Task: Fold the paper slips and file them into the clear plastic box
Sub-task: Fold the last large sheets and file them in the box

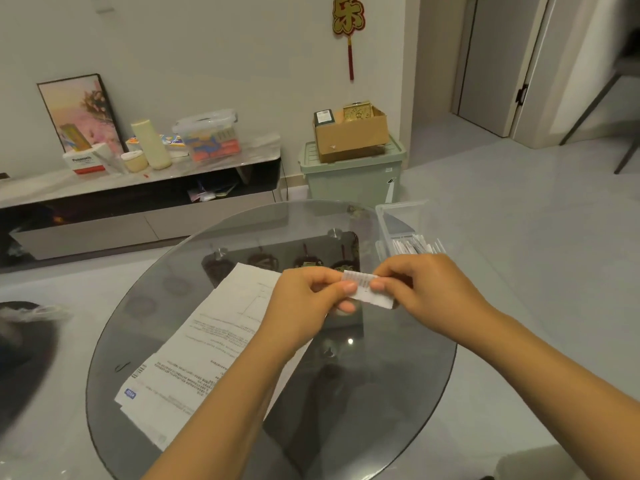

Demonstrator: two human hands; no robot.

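Note:
A small white paper slip [367, 292] with printed lines is held above the round glass table [381, 393]. My left hand [304, 306] pinches its left end and my right hand [426, 289] pinches its right end. The slip looks folded over. The clear plastic box [398, 220] stands at the table's far right edge, just behind my right hand, with several folded slips [414, 244] standing in it. A stack of larger printed paper sheets [194, 358] lies flat on the left part of the table, partly under my left forearm.
A low TV cabinet [138, 209] with bottles, boxes and a framed picture runs along the far wall. A green storage bin [349, 178] carrying a cardboard box stands behind the table. A dark furry shape [24, 348] sits at the left.

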